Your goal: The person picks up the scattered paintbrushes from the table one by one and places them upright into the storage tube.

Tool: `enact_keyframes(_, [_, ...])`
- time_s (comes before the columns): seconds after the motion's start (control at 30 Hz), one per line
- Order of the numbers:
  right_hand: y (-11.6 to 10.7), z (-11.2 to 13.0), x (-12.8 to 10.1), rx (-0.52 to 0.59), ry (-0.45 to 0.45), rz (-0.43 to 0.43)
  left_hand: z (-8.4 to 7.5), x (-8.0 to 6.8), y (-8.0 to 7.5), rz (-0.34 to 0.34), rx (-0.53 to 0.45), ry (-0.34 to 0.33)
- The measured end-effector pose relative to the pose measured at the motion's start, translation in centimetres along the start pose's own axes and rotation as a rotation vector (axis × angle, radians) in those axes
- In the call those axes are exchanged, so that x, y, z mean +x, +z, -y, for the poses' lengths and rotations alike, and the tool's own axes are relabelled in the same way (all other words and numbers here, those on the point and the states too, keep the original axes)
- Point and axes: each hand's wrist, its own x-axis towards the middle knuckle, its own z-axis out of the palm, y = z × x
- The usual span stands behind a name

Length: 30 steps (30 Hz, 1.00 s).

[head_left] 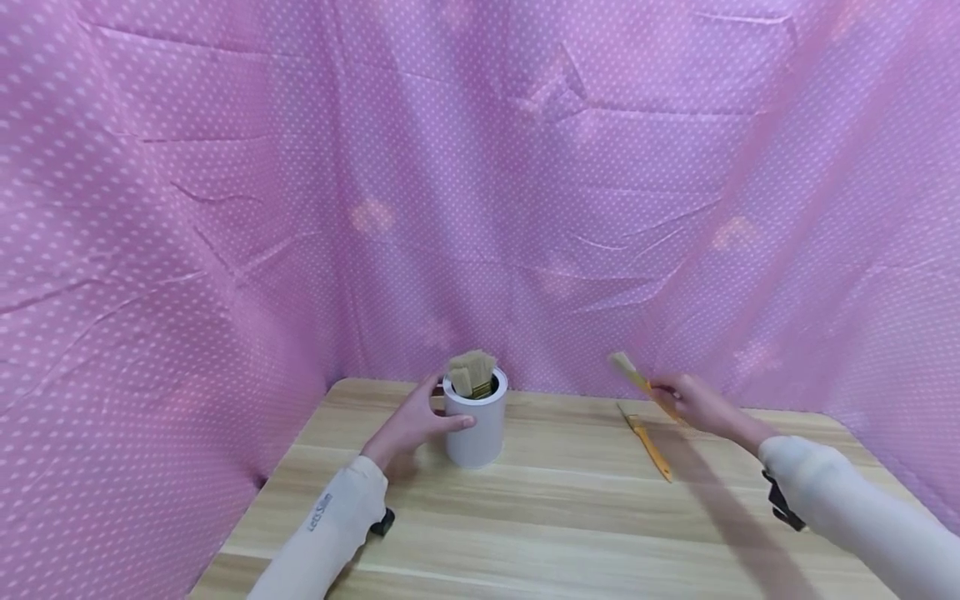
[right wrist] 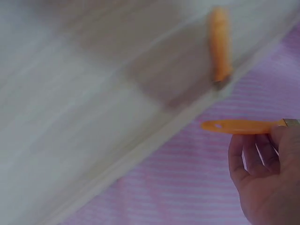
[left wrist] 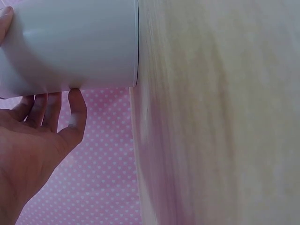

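Head view: high, looking forward and down across the wooden table (head_left: pixel 570 500) to the pink backdrop (head_left: pixel 480 183). Left wrist view: very close, sideways along the white cup (left wrist: pixel 70 44). Right wrist view: close, blurred, sharing table and orange-handled brush (right wrist: pixel 239 126).

place: staged recording booth, not a lived-in room
backdrop: pink polka-dot cloth (head_left: pixel 480 167) hung behind and on both sides of the table (head_left: pixel 555 517)
table: pale wood-grain top, pushed against the cloth
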Motion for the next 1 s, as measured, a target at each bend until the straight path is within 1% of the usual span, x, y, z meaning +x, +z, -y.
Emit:
enact_keyframes(0.13, [-0.4,2.4,2.1,0.054,0.059,0.027,0.0,0.0,0.1,0.001,0.01,-0.035])
enact_keyframes(0.23, [-0.3,4.1,3.8,0.143,0.114,0.042,0.0,0.1,0.1,-0.001,0.01,-0.038])
enact_keyframes(0.37, [-0.2,6.8,6.0,0.259,0.188,0.031,-0.1,0.1,0.0,0.0,0.01,-0.028])
enact_keyframes(0.5, [0.1,10.0,8.0,0.375,0.233,-0.002,-0.1,0.1,0.0,0.004,0.012,-0.023])
enact_keyframes(0.63, [0.9,12.5,10.0,0.54,0.24,-0.046,-0.1,0.2,0.0,0.005,0.0,-0.003])
enact_keyframes(0.67, [1.1,13.0,10.5,0.571,0.24,-0.059,-0.1,0.2,0.1,0.009,-0.011,0.01])
enact_keyframes(0.73, [1.6,13.9,11.4,0.636,0.233,-0.082,-0.1,0.3,0.1,0.015,-0.02,0.015])
enact_keyframes(0.83, [2.3,15.1,12.7,0.682,0.231,-0.123,-0.1,0.3,0.1,0.023,-0.033,0.018])
enact_keyframes(0.9, [2.8,15.8,13.5,0.714,0.224,-0.162,-0.1,0.1,0.1,0.02,-0.029,0.004])
enact_keyframes(1.0, [3.8,16.7,14.6,0.758,0.22,-0.228,-0.1,0.1,0.0,0.017,-0.03,0.005])
